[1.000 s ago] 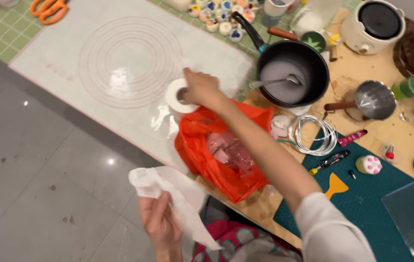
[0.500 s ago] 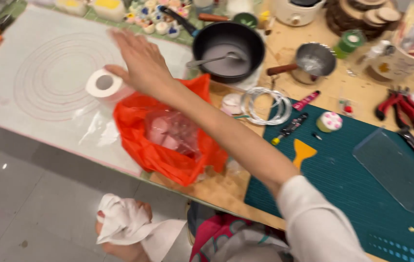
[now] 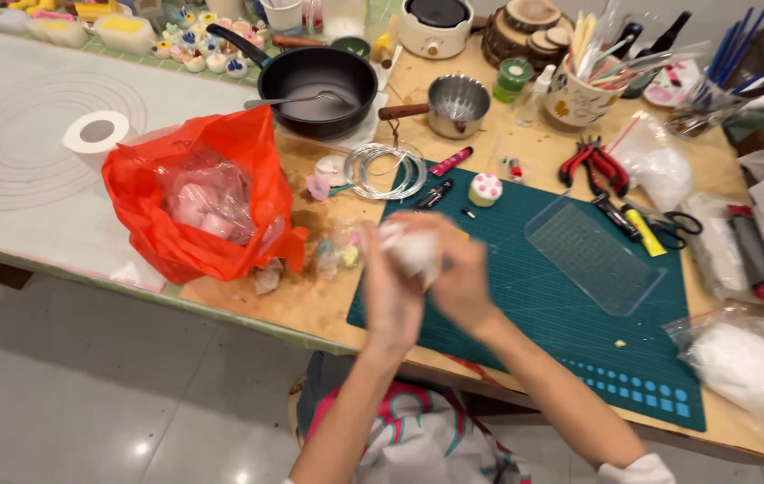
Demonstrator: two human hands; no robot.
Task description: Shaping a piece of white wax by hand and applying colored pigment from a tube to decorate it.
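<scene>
Both hands, left hand [image 3: 391, 300] and right hand [image 3: 462, 278], close around a crumpled white tissue [image 3: 413, 251] pressed between them above the green cutting mat [image 3: 570, 332].

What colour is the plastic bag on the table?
Bright orange-red plastic bag, seen clearly in the head view.

One cam only, head-worn, looks steeply down at table [image 3: 328, 300] from near edge; hands close below centre, far clutter at top, floor at left.

Bright even indoor light; glare spots on floor tiles [image 3: 135, 448]; hands [image 3: 422, 269] motion-blurred; wide-angle edge distortion.
</scene>
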